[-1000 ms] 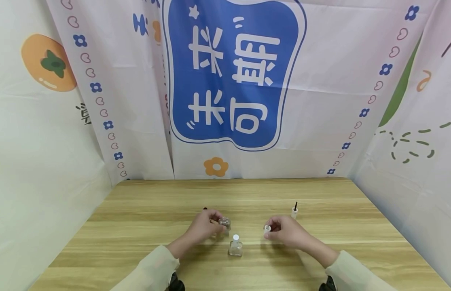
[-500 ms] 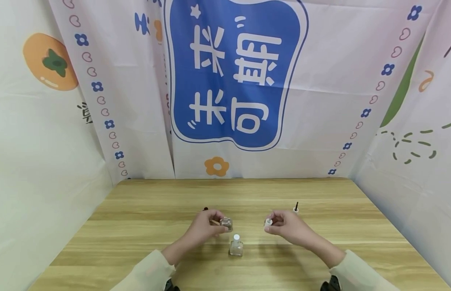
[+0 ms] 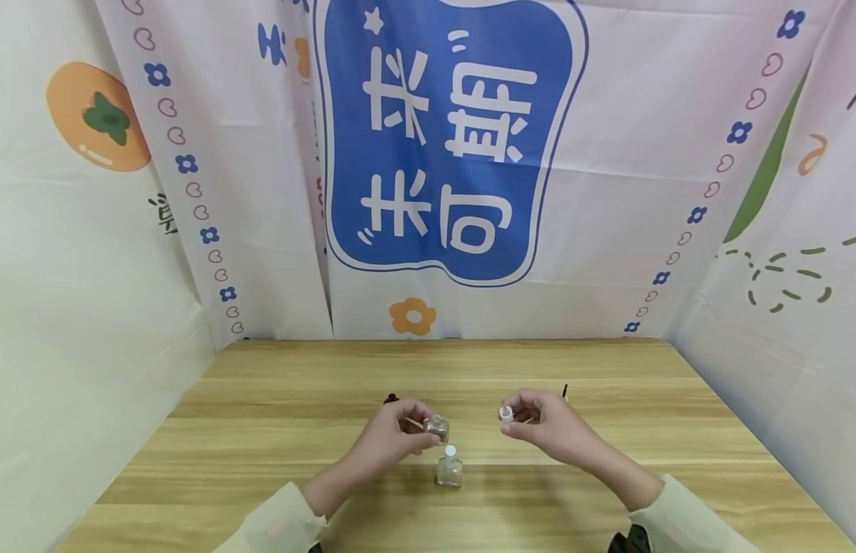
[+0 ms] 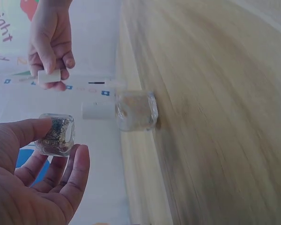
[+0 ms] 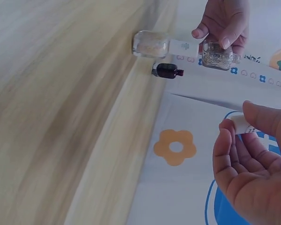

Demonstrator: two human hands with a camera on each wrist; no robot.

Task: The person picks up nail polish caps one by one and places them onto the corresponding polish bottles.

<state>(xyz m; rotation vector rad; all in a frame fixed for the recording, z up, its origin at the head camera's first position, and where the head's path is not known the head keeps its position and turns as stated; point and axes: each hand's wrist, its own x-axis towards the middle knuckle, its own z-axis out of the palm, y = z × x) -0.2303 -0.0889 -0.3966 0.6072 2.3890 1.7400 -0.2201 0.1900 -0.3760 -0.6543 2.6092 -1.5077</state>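
Note:
My left hand holds a small glass nail polish bottle with glitter inside, tilted and uncapped. In the left wrist view the thumb and fingers pinch this glitter bottle by its sides. My right hand, to the right, pinches a white nail polish cap between thumb and fingers. A thin brush stem sticks out of that cap in the left wrist view. Between the hands, nearer the body, a clear nail polish bottle with a white cap stands upright on the table.
Behind the left hand stands a dark red bottle, uncapped. Past the right hand a black brush points up, its base mostly hidden by the hand. The wooden table ends at a printed cloth backdrop.
My left hand has moved slightly right with the glitter bottle, closer to the standing capped bottle. The right hand has shifted slightly away from the body, and the cap's open end has turned upward.

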